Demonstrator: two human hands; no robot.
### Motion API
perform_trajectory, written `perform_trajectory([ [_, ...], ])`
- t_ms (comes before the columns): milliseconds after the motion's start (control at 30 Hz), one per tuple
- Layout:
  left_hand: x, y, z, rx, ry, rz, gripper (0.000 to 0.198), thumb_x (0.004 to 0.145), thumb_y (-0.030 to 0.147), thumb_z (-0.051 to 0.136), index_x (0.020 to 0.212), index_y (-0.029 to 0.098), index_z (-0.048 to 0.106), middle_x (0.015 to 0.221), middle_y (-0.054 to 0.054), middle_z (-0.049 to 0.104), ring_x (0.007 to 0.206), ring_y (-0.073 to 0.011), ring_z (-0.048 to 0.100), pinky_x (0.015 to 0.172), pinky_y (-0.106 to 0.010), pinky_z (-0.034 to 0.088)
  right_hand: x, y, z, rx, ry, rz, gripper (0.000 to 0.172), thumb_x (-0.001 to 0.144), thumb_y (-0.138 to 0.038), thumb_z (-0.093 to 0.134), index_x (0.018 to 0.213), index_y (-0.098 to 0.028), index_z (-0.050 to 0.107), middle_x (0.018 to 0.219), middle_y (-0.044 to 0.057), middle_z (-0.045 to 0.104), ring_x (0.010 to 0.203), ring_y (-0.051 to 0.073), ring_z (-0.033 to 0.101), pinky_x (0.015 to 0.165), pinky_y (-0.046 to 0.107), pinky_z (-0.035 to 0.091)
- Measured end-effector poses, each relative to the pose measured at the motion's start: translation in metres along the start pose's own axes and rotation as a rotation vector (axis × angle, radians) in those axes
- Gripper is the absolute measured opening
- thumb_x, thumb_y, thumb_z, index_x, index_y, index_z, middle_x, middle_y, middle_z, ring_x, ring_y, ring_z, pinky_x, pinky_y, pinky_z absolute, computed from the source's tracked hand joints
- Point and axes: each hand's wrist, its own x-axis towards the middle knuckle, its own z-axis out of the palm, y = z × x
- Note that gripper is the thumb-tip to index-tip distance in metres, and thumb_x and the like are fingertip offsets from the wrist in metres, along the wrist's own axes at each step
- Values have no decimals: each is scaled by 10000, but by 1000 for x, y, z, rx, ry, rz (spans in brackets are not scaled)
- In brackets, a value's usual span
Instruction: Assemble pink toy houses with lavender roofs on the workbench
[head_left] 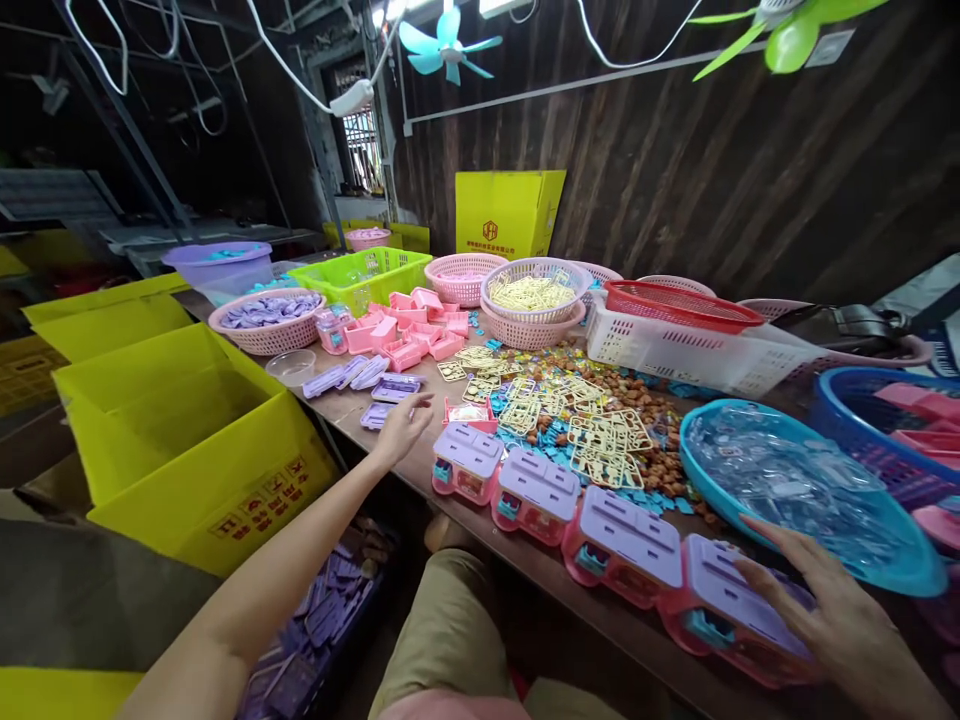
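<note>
My left hand (403, 430) is over the left part of the table with fingers stretched out and apart, nothing seen in it. Closest to it are purple lids (396, 388) and a small open pink tray (470, 414) with something white inside. On the right, my right hand (832, 610) spreads its fingers over the nearest end of a row of pink boxes with purple lids. Its fingertips are at the lid of the last box (739, 600); whether they touch it I cannot tell. Another lidded box (626, 540) stands beside that one in the row.
Cream plastic frames (607, 440), brown pieces and blue pieces are heaped behind the boxes. A turquoise basin (694, 425) holds clear bags at right. Pink trays (409, 352) and baskets (532, 330) stand farther back. An open yellow carton (172, 430) stands left of the table edge.
</note>
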Motion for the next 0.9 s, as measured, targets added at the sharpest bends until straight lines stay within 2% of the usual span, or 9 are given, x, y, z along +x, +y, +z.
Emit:
perform_trajectory([
  [133,26,-12,7,33,-8,-41,296,805,200,493,1081,159,590,1036,-76,658,932,-194,615,845,-332,472,42,-28,-2,135,-83,-38,477,821,-578,375,1091,-232,559,1091,124,618,1026,293,581,859,436,488],
  [300,76,-5,42,90,-149,-36,237,805,175,518,1011,151,634,893,-57,681,821,-172,630,775,-284,486,111,-69,22,179,-223,-230,368,855,-451,420,1072,-214,601,1108,97,600,1049,247,558,903,403,453],
  [400,110,-7,65,133,-237,-31,171,831,208,546,967,149,632,932,-57,661,854,-172,616,811,-325,483,152,-96,45,101,-367,-294,323,864,-345,450,1105,-185,594,1119,102,586,1046,218,554,898,356,449],
  [467,131,-14,77,159,-275,-36,211,859,272,539,1014,140,597,1015,-66,623,901,-175,599,816,-367,490,180,-115,63,24,-457,-301,293,869,-271,458,1106,-165,595,1116,101,585,1042,196,550,899,316,436],
  [567,155,-30,92,185,-323,-42,304,874,329,521,1113,143,539,1110,-78,569,951,-189,578,806,-397,500,217,-142,95,-44,-497,-317,254,859,-193,479,1071,-160,614,1081,87,601,1033,183,545,908,289,412],
  [700,173,-50,107,180,-381,-39,309,877,327,517,1135,159,528,1142,-81,555,972,-190,570,819,-399,496,257,-167,142,-125,-514,-319,221,870,-141,451,970,-152,648,1035,101,616,1026,193,544,909,306,401],
  [767,178,-58,113,154,-398,-45,252,873,304,523,1072,154,563,1107,-79,574,965,-185,569,833,-394,485,270,-174,163,-160,-522,-306,204,891,-171,450,976,-149,634,1054,95,610,1040,191,539,917,339,405],
  [867,182,-66,117,85,-402,-73,67,805,191,588,811,143,635,940,-82,626,957,-215,564,874,-365,447,283,-178,187,-204,-546,-277,219,890,-288,505,1044,-156,589,1121,73,583,1035,191,545,897,407,437],
  [900,182,-67,117,55,-400,-88,64,775,152,602,719,149,634,879,-84,632,957,-231,561,883,-352,434,286,-178,192,-216,-555,-264,248,883,-317,519,1064,-157,576,1136,71,575,1026,192,551,883,418,450],
])
